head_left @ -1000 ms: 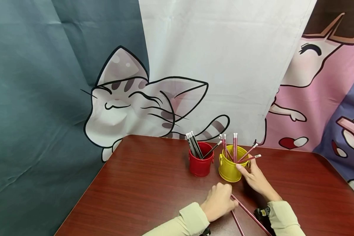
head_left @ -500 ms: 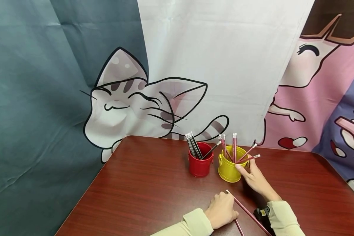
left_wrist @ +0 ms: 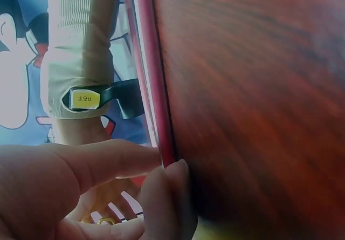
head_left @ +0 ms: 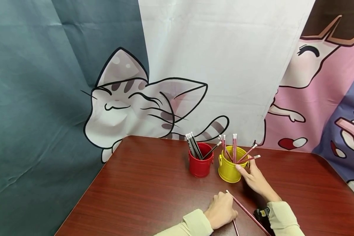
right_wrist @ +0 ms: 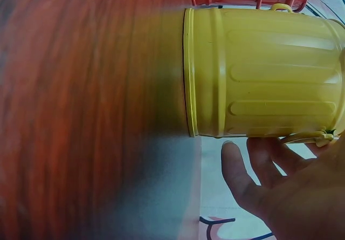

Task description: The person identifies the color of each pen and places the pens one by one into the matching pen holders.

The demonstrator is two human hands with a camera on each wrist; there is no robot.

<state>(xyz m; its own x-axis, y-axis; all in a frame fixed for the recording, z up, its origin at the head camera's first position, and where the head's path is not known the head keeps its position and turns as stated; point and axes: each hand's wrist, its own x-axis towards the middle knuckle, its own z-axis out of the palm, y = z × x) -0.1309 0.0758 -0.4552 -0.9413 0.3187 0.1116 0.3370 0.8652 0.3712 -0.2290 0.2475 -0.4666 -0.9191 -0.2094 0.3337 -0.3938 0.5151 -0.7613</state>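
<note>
Red bucket [head_left: 201, 163]: metal, upright, up and to the left of the left hand, just beside the yellow bucket; holds dark pencils leaning on its rim.
Left hand [head_left: 222, 209]: knuckles up on the wooden table [head_left: 141, 193], fingers curled, thumb and fingertip pinching a pink pencil.
Pink pencil [head_left: 244, 209]: lying flat on the table, far end just past the fingertips, near end running back between the two sleeves; a second pencil [head_left: 235, 227] partly hidden beneath the hand.
Yellow bucket [head_left: 229, 165]: ribbed metal, upright, touching the right hand's fingertips; holds several pink pencils [head_left: 234, 147] fanned outward.
Right hand [head_left: 255, 178]: fingers spread and loosely curved around the bucket's right side, cupping rather than clamping; thumb near the rim.
Risk, grip: pinch sits near the pencil's far end, so the long free end could swing or slip loose when lifted.
Risk, bucket: light hold only; a nudge from the pencil tip could tilt it into the red bucket or scatter the leaning pencils.
Risk, crowding: fanned pencils could block a clean entry.
</note>
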